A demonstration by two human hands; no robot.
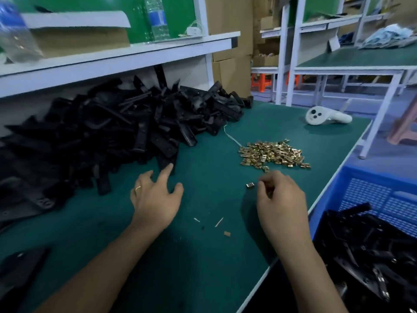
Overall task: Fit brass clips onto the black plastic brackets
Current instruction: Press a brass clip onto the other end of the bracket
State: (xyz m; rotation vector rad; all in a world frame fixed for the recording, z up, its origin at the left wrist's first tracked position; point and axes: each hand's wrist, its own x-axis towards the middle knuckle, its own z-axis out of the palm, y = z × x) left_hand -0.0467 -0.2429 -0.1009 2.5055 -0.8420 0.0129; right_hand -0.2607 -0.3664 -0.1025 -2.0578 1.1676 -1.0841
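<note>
A big heap of black plastic brackets [117, 125] covers the left and back of the green table [203, 256]. A pile of brass clips [273, 154] lies right of centre. My left hand [155, 199] hovers open, fingers spread, its index tip touching or just short of the nearest bracket [168, 163]. My right hand [279, 199] has its fingers curled and holds brass clips [269, 192] in them. One single clip [250, 185] lies on the mat just left of its fingertips.
A blue crate [370, 190] with finished black brackets stands at the right, below the table edge. A white handheld controller [325, 116] lies at the back right. Small scraps [218, 222] lie on the mat between my forearms. A shelf with bottles runs above the heap.
</note>
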